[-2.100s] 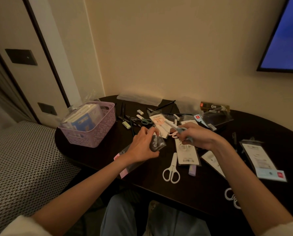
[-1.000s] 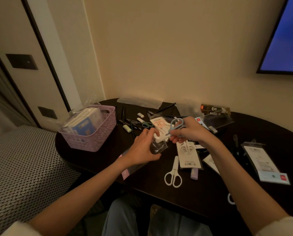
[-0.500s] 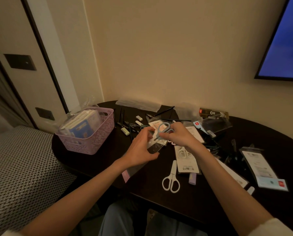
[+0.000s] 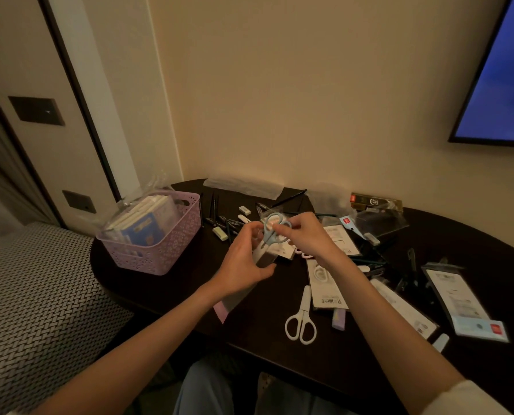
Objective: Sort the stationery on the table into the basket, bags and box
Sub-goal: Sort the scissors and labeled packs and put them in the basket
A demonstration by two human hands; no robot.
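Above the middle of the table point(image 4: 279, 363), both hands meet over a pair of blue scissors point(image 4: 272, 232) and a clear bag point(image 4: 264, 256). The left hand point(image 4: 243, 262) has its grip closed round the bag's upper part, thumb below and fingers above, apparently to hold the mouth steady and lifted off the clutter. The right hand point(image 4: 302, 235) pinches the scissors by the handle loops, blades pointing down toward the bag; held that way the narrow end goes in first, which I judge is the reason. Whether the tips are already inside the bag cannot be told, since the plastic is see-through and the light is dim. The bag's lower end, with a lilac strip point(image 4: 221, 313), trails down to the table by the left wrist. At the left end the lilac basket point(image 4: 172, 253) stands close to the edge, already packed upright with booklets, so flat paper goods seem to have gone there. White scissors point(image 4: 302, 319) lie loose just in front of the right forearm, beside a carded pair point(image 4: 324, 283) and a lilac eraser point(image 4: 338, 320); these look like the next candidates for bagging. Pens point(image 4: 216, 211) and small erasers are scattered behind the hands, more packets point(image 4: 459, 298) lie to the right, and a dark box point(image 4: 375, 201) sits against the wall. Much remains unsorted, so the job looks early to midway.
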